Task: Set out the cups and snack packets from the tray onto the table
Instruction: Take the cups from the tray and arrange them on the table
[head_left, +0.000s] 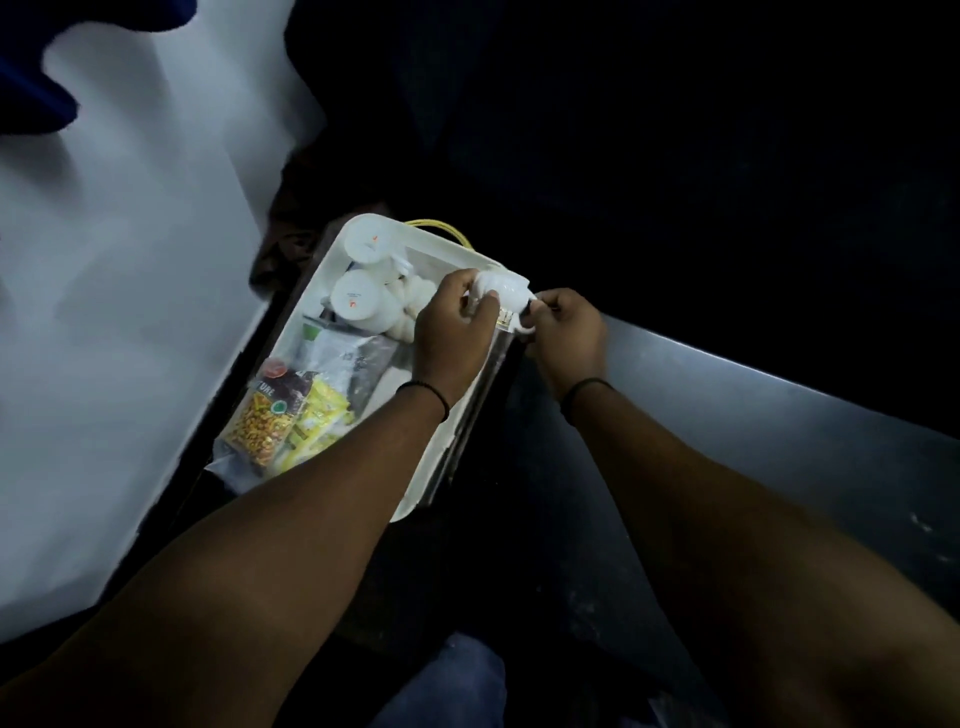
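Tray (445, 457) lies white and rectangular, its near corner hidden beneath the left forearm. Both hands grip one white cup (503, 292) over the tray's far right rim: left hand (451, 332) pinches its body, right hand (567, 332) closes on the handle side. Inside, cups (363, 301) crowd the far end and packets (283, 410) the near end. Grey surface (779, 415) lies open to the right; white surface (104, 312) borders the left.

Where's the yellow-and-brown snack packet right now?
In the head view the snack packet lies in the near-left end of the white tray, beside a yellow packet and just left of the left forearm, with the overturned cups beyond it.
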